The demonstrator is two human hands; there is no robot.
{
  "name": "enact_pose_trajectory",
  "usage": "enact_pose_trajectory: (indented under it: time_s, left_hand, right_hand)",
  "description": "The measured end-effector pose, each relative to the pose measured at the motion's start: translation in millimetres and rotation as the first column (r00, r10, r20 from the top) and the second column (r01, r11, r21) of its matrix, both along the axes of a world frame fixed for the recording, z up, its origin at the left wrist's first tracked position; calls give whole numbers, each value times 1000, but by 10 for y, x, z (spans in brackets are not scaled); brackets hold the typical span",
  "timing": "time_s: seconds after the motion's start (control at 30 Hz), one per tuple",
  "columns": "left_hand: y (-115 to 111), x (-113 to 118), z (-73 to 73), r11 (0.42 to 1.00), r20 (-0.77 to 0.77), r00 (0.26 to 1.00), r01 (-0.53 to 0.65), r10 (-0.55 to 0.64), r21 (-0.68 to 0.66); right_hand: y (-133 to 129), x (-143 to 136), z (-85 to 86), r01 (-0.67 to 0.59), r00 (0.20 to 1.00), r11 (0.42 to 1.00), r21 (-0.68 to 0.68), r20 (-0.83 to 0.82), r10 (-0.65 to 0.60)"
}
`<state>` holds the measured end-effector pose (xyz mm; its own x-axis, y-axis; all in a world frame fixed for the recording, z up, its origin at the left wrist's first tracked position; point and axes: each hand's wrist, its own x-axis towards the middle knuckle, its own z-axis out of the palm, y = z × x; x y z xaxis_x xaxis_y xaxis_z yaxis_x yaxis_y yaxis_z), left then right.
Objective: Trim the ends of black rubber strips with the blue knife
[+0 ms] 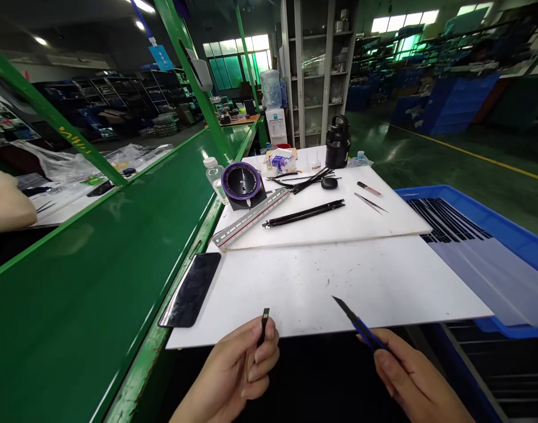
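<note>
My left hand (246,364) is closed near the front edge of the white table (304,288), pinching a thin black strip (264,323) with a small pale patch near its tip. The strip's lower part is hidden by the fingers. In my right hand (401,364) is a utility knife (366,333) with a blue handle. Its dark blade points up and to the left over the table, apart from the strip. Farther back, a bundle of similar black strips (304,214) lies on a raised white board (361,223), beside a metal ruler (251,218).
A phone (191,291) lies at the table's left edge. On the board are tweezers (371,202), a red-and-black tool (369,188), a round purple-rimmed device (241,181) and a black flask (338,144). A blue tray (484,214) with rows of black strips stands right; a green partition (96,258) runs left.
</note>
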<state>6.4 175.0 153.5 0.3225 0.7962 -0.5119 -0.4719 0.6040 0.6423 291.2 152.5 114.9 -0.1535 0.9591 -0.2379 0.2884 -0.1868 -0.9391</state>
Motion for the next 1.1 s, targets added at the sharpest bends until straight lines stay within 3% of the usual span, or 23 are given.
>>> enact_pose_trajectory:
  time_s: [0.17, 0.27, 0.37, 0.5, 0.7, 0.8, 0.87, 0.93, 1.0, 1.03, 1.1]
  left_hand:
    - [-189, 64, -153, 995, -228, 970, 96, -86, 36]
    - [-294, 188, -315, 1000, -251, 968, -10, 14, 19]
    - [-333, 288, -420, 998, -261, 963, -60, 61, 12]
    - [-286, 303, -411, 996, -285, 955, -68, 79, 48]
    - [-213, 318, -396, 992, -182, 983, -13, -9, -122]
    - [-223, 348, -444, 995, -238, 971, -16, -7, -95]
    - [-253, 341, -463, 998, -305, 952, -18, -2, -61]
    - [-297, 313, -465, 998, -438, 896, -55, 64, 34]
    - [-336, 284, -460, 981, -591, 789, -70, 167, 183]
    - [-346, 278, -462, 970, -650, 736, -37, 189, 240]
    - [-338, 293, -483, 955, -742, 659, 122, 125, 269]
  right_hand:
    - [47, -97, 34, -245, 970, 968, 45, 18, 244]
    - [67, -132, -2, -389, 921, 917, 83, 51, 386]
    - [75, -157, -3, -437, 898, 890, 131, 125, 422]
    - [81, -193, 38, -383, 917, 918, 108, 169, 362]
    - [185, -264, 102, -445, 888, 884, 141, 193, 417]
    - [209, -291, 158, -446, 886, 881, 156, 212, 411]
    - [192, -299, 171, -401, 898, 909, 115, 244, 365]
    - [158, -293, 141, -332, 912, 943, 41, 270, 309]
    - [123, -265, 69, -221, 939, 975, -23, 264, 219]
    - [110, -242, 25, -163, 955, 986, -34, 247, 167]
    - [94, -181, -65, -67, 980, 998, -13, 185, 69]
